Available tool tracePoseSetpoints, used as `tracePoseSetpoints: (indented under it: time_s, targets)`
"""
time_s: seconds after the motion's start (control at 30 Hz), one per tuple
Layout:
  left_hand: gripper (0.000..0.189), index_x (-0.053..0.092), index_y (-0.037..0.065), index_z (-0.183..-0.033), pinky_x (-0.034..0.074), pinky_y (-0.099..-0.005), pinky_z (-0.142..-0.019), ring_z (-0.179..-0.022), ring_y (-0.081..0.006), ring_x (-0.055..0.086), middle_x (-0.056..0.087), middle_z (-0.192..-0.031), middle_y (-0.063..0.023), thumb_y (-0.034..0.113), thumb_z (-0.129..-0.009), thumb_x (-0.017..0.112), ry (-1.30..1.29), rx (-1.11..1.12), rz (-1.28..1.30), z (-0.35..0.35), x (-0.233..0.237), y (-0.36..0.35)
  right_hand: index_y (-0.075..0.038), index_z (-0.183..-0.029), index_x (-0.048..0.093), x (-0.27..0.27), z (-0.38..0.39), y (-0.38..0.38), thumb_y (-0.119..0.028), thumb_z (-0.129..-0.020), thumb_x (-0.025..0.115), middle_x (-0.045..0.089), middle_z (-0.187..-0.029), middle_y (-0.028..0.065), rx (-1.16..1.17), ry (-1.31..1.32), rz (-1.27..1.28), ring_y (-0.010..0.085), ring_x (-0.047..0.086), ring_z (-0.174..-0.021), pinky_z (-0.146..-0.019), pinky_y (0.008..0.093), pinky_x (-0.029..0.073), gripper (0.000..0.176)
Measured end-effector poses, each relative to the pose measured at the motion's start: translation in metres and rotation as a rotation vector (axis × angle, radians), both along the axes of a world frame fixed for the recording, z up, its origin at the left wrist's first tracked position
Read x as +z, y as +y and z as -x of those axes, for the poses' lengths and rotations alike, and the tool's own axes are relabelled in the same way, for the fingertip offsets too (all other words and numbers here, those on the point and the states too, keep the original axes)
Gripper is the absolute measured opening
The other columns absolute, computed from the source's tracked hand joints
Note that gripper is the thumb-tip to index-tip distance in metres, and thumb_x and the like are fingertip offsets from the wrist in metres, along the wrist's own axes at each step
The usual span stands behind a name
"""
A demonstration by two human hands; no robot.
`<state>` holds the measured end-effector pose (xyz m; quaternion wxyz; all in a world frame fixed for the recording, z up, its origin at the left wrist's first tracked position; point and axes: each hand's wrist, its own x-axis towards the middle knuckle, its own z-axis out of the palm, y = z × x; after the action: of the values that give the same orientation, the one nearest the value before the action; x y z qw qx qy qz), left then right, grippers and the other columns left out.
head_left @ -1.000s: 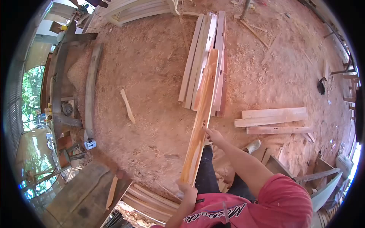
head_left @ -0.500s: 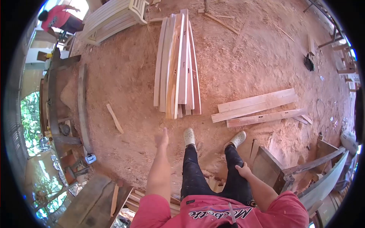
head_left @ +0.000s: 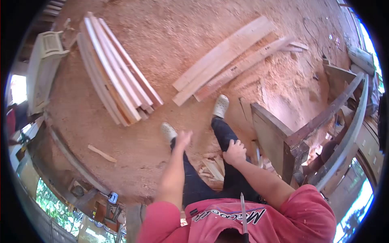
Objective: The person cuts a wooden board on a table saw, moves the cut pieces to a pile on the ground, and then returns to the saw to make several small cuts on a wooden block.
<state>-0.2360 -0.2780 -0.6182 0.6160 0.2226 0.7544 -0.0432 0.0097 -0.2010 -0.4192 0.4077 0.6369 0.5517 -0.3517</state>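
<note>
My left hand (head_left: 185,139) is over my left shin, just behind the shoe; it is smeared by motion, so I cannot make out its fingers. On my right knee lies my right hand (head_left: 235,152), its fingers spread over the dark trousers (head_left: 225,130). No object shows in the right hand. Ahead on the left, a stack of long boards (head_left: 117,75) lies on the ground. Several more planks (head_left: 227,60) lie ahead on the right, past my right shoe (head_left: 220,106).
A wooden frame (head_left: 275,125) stands close on my right. Offcuts (head_left: 212,168) lie between my legs, and a loose stick (head_left: 102,153) lies to the left. Farther left are a pale slatted wooden piece (head_left: 42,73) and a blue-and-white container (head_left: 113,197). Sawdust covers the ground.
My view has swung to the right, so the board stack appears farther left. The outstretched left hand has drawn back towards my left leg. My right hand stays on the knee.
</note>
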Motion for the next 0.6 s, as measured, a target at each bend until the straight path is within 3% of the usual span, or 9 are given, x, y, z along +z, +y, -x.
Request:
tracePoseSetpoints:
  time_s: [0.03, 0.13, 0.17, 0.2, 0.23, 0.27, 0.3, 0.47, 0.6]
  targets:
    - [0.048, 0.067, -0.007, -0.108, 0.051, -0.0443, -0.092, -0.105, -0.0379, 0.067, 0.07, -0.107, -0.0276, 0.036, -0.086, 0.065, -0.017, 0.095, -0.017, -0.009, 0.022, 0.047, -0.004, -0.137, 0.048, 0.001, -0.002, -0.005, -0.04, -0.08, 0.072, 0.052, -0.125, 0.0211, 0.007, 0.016, -0.024, 0.0388, 0.053, -0.119, -0.096, 0.0512, 0.047, 0.071]
    - [0.06, 0.053, -0.01, -0.129, 0.047, -0.0455, -0.1, -0.122, -0.0421, 0.057, 0.058, -0.13, -0.0318, 0.03, -0.086, 0.067, 0.049, -0.021, -0.074, -0.011, -0.049, 0.104, -0.005, -0.125, 0.053, -0.003, -0.009, -0.013, -0.038, -0.079, 0.073, 0.052, -0.118, 0.0215, -0.008, 0.053, -0.111, 0.0398, 0.054, -0.112, -0.09, 0.0529, 0.046, 0.06]
    - [0.062, 0.054, -0.011, -0.128, 0.045, -0.0463, -0.103, -0.126, -0.0439, 0.054, 0.057, -0.131, -0.0332, 0.031, -0.085, 0.068, 0.075, -0.017, -0.146, -0.006, -0.106, 0.102, -0.005, -0.129, 0.052, -0.002, -0.011, -0.012, -0.035, -0.079, 0.072, 0.051, -0.12, 0.0228, -0.039, 0.074, -0.124, 0.0413, 0.052, -0.114, -0.094, 0.0539, 0.044, 0.062]
    - [0.063, 0.057, -0.011, -0.126, 0.045, -0.0461, -0.104, -0.125, -0.0432, 0.055, 0.057, -0.131, -0.0338, 0.032, -0.081, 0.07, 0.138, -0.139, -0.315, -0.001, -0.123, 0.119, -0.006, -0.131, 0.052, -0.004, -0.014, -0.013, -0.035, -0.08, 0.072, 0.05, -0.124, 0.024, -0.068, 0.085, -0.149, 0.0421, 0.051, -0.116, -0.096, 0.0545, 0.043, 0.063]
    - [0.063, 0.06, -0.008, -0.124, 0.046, -0.046, -0.103, -0.12, -0.0419, 0.059, 0.058, -0.129, -0.0332, 0.033, -0.078, 0.07, 0.199, -0.241, -0.139, 0.0, -0.114, 0.15, -0.007, -0.134, 0.052, -0.005, -0.017, -0.013, -0.035, -0.08, 0.071, 0.049, -0.128, 0.0252, -0.096, 0.091, -0.171, 0.043, 0.05, -0.119, -0.099, 0.055, 0.041, 0.064]
    - [0.063, 0.06, -0.003, -0.127, 0.045, -0.0435, -0.106, -0.121, -0.04, 0.058, 0.059, -0.129, -0.032, 0.033, -0.076, 0.071, 0.32, -0.41, -0.221, 0.007, -0.179, 0.134, -0.007, -0.134, 0.052, -0.006, -0.02, -0.01, -0.035, -0.08, 0.071, 0.049, -0.128, 0.0252, -0.096, 0.059, -0.154, 0.043, 0.05, -0.119, -0.099, 0.055, 0.041, 0.064]
    - [0.069, 0.058, 0.002, -0.133, 0.041, -0.0443, -0.11, -0.128, -0.0404, 0.053, 0.053, -0.138, -0.0301, 0.038, -0.076, 0.073, 0.246, -0.427, -0.132, 0.007, -0.147, 0.17, -0.008, -0.135, 0.052, -0.004, -0.022, -0.007, -0.035, -0.08, 0.071, 0.047, -0.131, 0.0262, -0.146, 0.069, -0.15, 0.0439, 0.048, -0.121, -0.1, 0.0552, 0.04, 0.064]
    - [0.06, 0.065, 0.003, -0.122, 0.045, -0.0484, -0.104, -0.13, -0.0412, 0.049, 0.042, -0.148, -0.0251, 0.039, -0.075, 0.077, 0.39, -0.67, -0.197, 0.012, -0.199, 0.16, -0.013, -0.137, 0.052, -0.004, -0.032, 0.003, -0.036, -0.081, 0.07, 0.044, -0.138, 0.0277, -0.196, 0.055, -0.161, 0.0452, 0.045, -0.126, -0.103, 0.0545, 0.039, 0.064]
    - [0.043, 0.073, 0.006, -0.102, 0.053, -0.0461, -0.089, -0.105, -0.035, 0.064, 0.064, -0.119, -0.0192, 0.041, -0.077, 0.07, 0.384, -1.081, -0.322, 0.029, -0.186, 0.148, -0.012, -0.134, 0.055, -0.004, -0.032, 0.004, -0.035, -0.08, 0.071, 0.047, -0.134, 0.0257, -0.205, 0.084, -0.194, 0.0434, 0.048, -0.122, -0.1, 0.0539, 0.041, 0.061]
